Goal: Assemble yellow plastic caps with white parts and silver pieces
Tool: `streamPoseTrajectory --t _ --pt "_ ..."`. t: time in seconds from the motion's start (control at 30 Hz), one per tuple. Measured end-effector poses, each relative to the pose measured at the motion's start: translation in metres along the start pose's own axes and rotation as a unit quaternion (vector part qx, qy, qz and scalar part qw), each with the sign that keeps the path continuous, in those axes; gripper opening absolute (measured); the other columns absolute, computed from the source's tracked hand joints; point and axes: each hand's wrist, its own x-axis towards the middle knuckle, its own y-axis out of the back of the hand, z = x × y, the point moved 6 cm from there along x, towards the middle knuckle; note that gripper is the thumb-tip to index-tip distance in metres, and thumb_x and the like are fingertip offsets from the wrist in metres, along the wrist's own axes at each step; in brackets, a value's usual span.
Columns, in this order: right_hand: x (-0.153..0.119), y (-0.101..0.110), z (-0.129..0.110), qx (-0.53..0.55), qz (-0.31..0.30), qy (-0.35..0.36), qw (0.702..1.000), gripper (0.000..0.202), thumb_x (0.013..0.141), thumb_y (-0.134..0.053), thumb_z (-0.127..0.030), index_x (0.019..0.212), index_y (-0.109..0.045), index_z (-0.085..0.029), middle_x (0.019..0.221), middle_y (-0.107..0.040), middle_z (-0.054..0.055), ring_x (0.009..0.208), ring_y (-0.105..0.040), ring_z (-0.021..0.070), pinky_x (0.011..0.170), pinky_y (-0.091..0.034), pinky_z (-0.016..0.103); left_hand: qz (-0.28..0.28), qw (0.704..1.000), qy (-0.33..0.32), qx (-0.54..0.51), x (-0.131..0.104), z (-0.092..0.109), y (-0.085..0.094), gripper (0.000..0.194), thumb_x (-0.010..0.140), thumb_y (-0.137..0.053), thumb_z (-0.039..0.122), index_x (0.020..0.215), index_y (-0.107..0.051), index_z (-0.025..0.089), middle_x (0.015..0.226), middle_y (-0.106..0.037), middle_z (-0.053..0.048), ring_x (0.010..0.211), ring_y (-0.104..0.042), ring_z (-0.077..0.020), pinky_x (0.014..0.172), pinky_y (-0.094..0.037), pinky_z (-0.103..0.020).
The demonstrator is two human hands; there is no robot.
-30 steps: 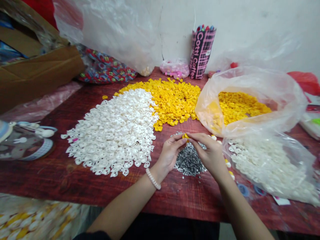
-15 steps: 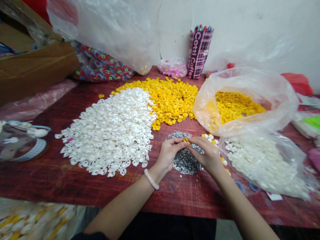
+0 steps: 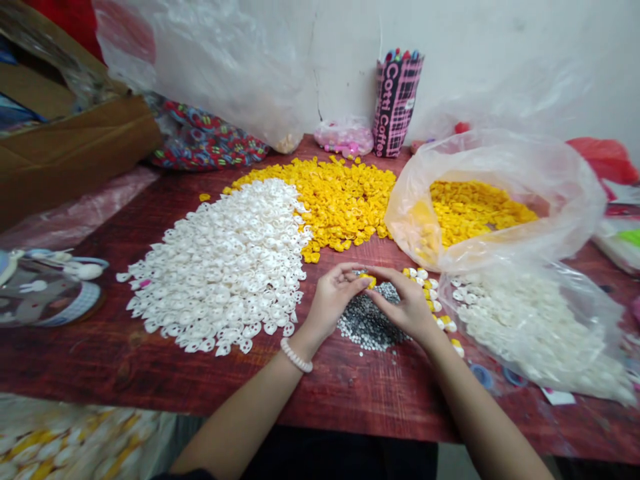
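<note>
Over the heap of small grey bead-like pieces (image 3: 373,330), my left hand (image 3: 333,297) and my right hand (image 3: 407,303) meet at the fingertips. A small yellow plastic piece (image 3: 370,280) is pinched between them, the left thumb and fingers closed on it. My right index finger and thumb are closed around its other side; its underside is hidden. Just right of my right hand lies a scatter of yellow-and-white pieces (image 3: 433,293). To the left spreads a big pile of white plastic pieces (image 3: 225,260), with a pile of yellow pieces (image 3: 350,200) behind.
An open clear bag (image 3: 565,193) holds more yellow pieces at the right. Before it lies a bag of whitish pieces (image 3: 540,327). A patterned Cotti Coffee bag (image 3: 397,103) stands by the wall. At left are a cardboard box (image 3: 85,147) and a clear-sided container (image 3: 45,293).
My right hand's fingers have shifted slightly left and curved around the yellow piece, which sits slightly lower and to the left. The view has shifted slightly.
</note>
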Motion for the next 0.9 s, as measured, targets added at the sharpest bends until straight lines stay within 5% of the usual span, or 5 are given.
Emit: streamPoseTrajectory --t 0.1,0.43,0.67,0.83,0.9 --pt "-0.007 0.002 0.004 0.043 0.013 -0.04 0.998 0.032 0.083 -0.057 -0.027 0.115 -0.055 -0.023 0.107 -0.066 0.007 0.096 -0.062 0.0186 0.084 -0.051 0.036 -0.015 0.997 -0.015 0.068 -0.003 0.007 -0.002 0.016 0.066 -0.073 0.018 0.082 -0.072 0.017 0.086 -0.07 -0.006 0.076 -0.063 -0.0143 0.071 -0.046 -0.023" --pt "-0.013 0.01 -0.007 0.062 0.001 -0.049 0.997 0.022 0.086 -0.054 -0.027 0.106 -0.061 -0.023 0.097 -0.068 0.005 0.089 -0.063 0.0173 0.08 -0.05 0.034 -0.005 0.98 -0.108 0.168 -0.018 0.014 -0.007 0.009 0.067 -0.072 0.018 0.075 -0.072 0.022 0.075 -0.067 -0.002 0.072 -0.058 -0.0146 0.071 -0.042 -0.024" --pt "-0.015 0.01 -0.007 0.084 0.008 -0.062 0.995 0.022 0.085 -0.054 -0.029 0.105 -0.063 -0.025 0.097 -0.069 0.004 0.09 -0.064 0.0186 0.081 -0.051 0.036 0.008 0.988 -0.077 0.132 -0.018 0.01 -0.005 0.011 0.06 -0.077 0.015 0.068 -0.072 0.02 0.071 -0.067 -0.003 0.07 -0.057 -0.0149 0.072 -0.041 -0.024" --pt "-0.012 0.02 0.003 0.053 0.055 -0.069 0.995 0.024 0.081 -0.061 -0.026 0.105 -0.061 -0.024 0.099 -0.067 0.005 0.09 -0.063 0.018 0.084 -0.05 0.036 -0.028 0.993 -0.05 0.105 -0.006 0.004 -0.009 0.026 0.068 -0.071 0.02 0.095 -0.07 0.021 0.091 -0.069 -0.006 0.082 -0.062 -0.0172 0.077 -0.044 -0.026" --pt "-0.014 0.026 0.017 0.088 0.101 -0.117 0.984 0.023 0.079 -0.062 -0.025 0.102 -0.059 -0.022 0.099 -0.065 0.005 0.09 -0.063 0.0171 0.081 -0.051 0.034 0.01 0.989 -0.065 0.13 0.003 0.012 0.003 0.031 0.071 -0.068 0.024 0.102 -0.067 0.022 0.091 -0.067 -0.007 0.083 -0.061 -0.0182 0.077 -0.044 -0.028"
